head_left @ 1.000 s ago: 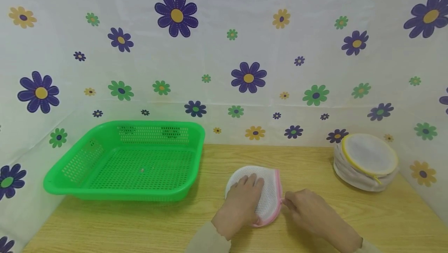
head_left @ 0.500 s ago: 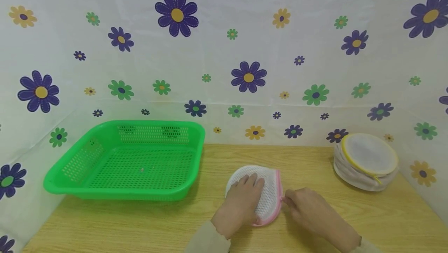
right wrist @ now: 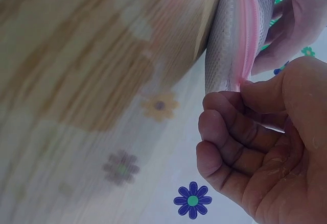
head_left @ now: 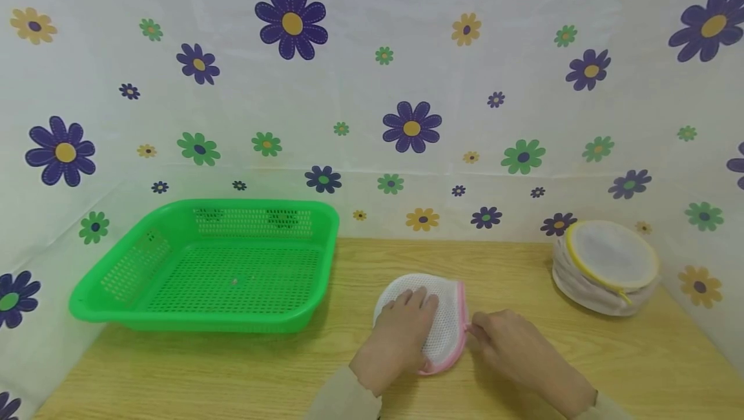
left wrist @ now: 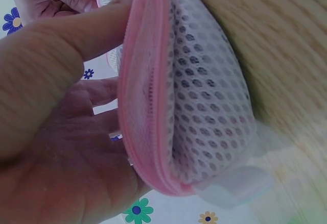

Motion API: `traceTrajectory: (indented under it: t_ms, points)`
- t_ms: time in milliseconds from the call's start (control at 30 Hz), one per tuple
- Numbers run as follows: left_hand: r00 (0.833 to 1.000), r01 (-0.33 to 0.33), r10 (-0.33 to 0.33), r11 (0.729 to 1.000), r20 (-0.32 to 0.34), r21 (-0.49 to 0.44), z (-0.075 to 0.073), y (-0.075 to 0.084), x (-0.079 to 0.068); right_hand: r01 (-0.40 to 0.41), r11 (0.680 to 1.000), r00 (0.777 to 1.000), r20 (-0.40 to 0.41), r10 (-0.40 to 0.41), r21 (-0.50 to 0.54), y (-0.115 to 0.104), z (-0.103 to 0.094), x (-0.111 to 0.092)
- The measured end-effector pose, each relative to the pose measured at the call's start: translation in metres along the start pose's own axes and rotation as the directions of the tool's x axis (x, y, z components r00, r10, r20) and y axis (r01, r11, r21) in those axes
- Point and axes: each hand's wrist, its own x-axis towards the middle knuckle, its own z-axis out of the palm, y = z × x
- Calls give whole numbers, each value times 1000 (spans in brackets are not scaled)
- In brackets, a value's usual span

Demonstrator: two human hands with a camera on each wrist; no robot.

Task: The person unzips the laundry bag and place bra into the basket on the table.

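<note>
A round white mesh laundry bag (head_left: 443,323) with a pink zipper edge lies on the wooden table. My left hand (head_left: 401,336) rests on top of it with fingers spread and extended. In the left wrist view, the thumb (left wrist: 104,30) reaches to the pink zipper (left wrist: 148,96), beside the mesh side. My right hand (head_left: 517,349) is at the bag's right edge. Its thumb and curled index finger pinch the small pink zipper pull at that edge, mostly hidden by the fingertips. The right wrist view shows the zipper teeth (right wrist: 250,40) running up from the pinch.
To the left stands a green perforated plastic basket (head_left: 203,325), with tiny pale specks on its floor. A grey-white mesh bag (head_left: 613,255) with yellow trim sits at the back right. Behind the table (head_left: 232,375) hangs a flower-patterned white sheet (head_left: 349,84).
</note>
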Motion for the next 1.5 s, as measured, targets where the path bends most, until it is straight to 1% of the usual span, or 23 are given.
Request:
traceTrajectory:
  t_ms: [233, 433, 667, 933, 1133, 1367, 1500]
  points:
    - [1000, -2, 2, 1000, 3, -5, 0, -1, 0, -6, 1000, 1000, 0, 6, -6, 0, -1, 2]
    - [1000, -2, 2, 1000, 12, -17, 0, -1, 1, -5, 1000, 1000, -16, 4, -27, 1, -1, 3]
    - [1000, -3, 3, 1000, 14, -13, 0, -1, 0, -59, 998, 998, -2, 59, -6, -1, -2, 4]
    - [1000, 5, -5, 1000, 15, -18, 0, -1, 1, -78, 997, 997, -11, 78, 3, -2, -1, 5]
    - [1000, -2, 2, 1000, 11, -20, 0, -1, 1, -96, 995, 995, -10, 96, 12, -3, -1, 6]
    - [1000, -6, 6, 1000, 1, -6, 0, -2, 1, -81, 997, 997, -13, 82, 8, -3, 0, 7]
    - [1000, -7, 7, 1000, -1, -3, 0, -2, 0, -92, 996, 996, -23, 92, 11, -4, -1, 7]
